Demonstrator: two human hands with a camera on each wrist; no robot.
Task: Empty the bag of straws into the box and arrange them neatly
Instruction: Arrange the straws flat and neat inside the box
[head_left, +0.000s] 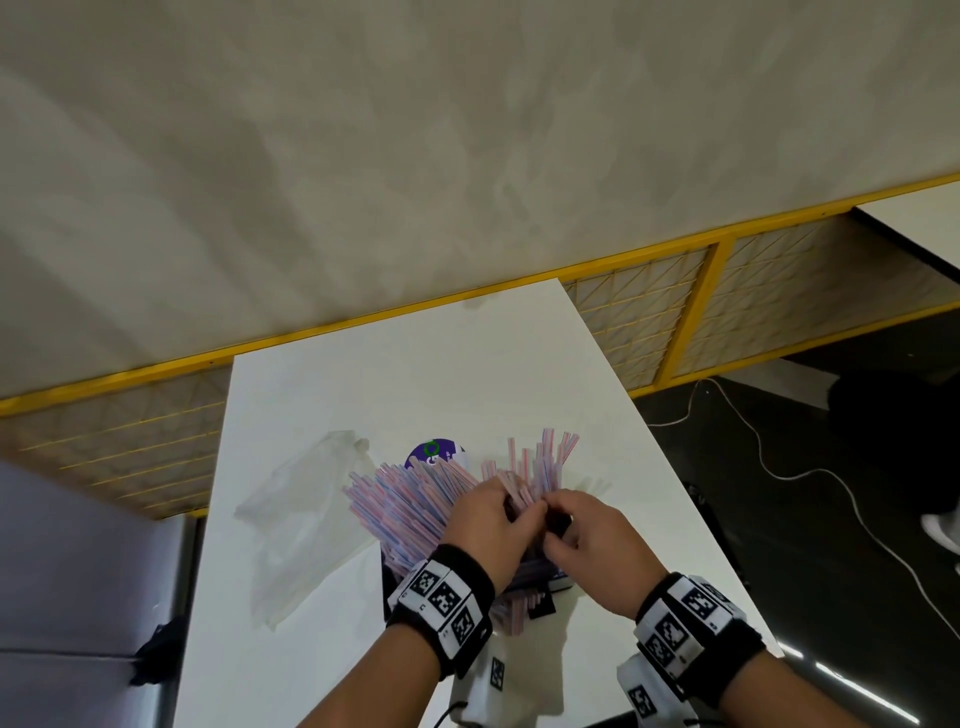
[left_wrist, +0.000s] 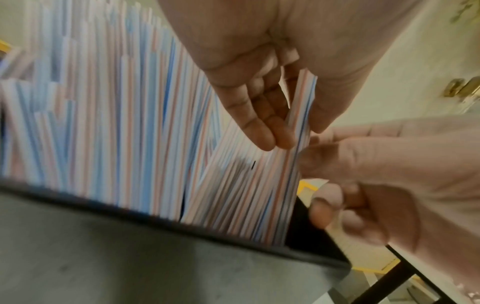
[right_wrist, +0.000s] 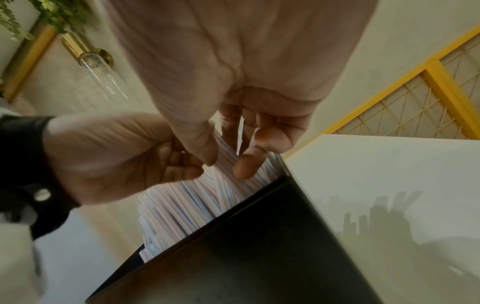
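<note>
Our wrist bands (head_left: 441, 603) sit closest. Our left hand (head_left: 485, 525) pinches a few straws (head_left: 400, 506) with its fingers (left_wrist: 262, 131); our right hand (head_left: 592, 540) curls its fingers (right_wrist: 246, 164) on the bunch. The straws stand in the black box (right_wrist: 259, 236), mid desk (head_left: 415, 384). The empty bag (head_left: 301, 509) lies at nine o'clock. We are tidying now; next, we think, push leaning straws straight.

straws (head_left: 400, 514) crowd box (right_wrist: 259, 236), bare table (head_left: 415, 374) behind

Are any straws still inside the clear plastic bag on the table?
No: in the head view the plastic bag lies flat and see-through left of the box, while the straws stand in the box.
</note>
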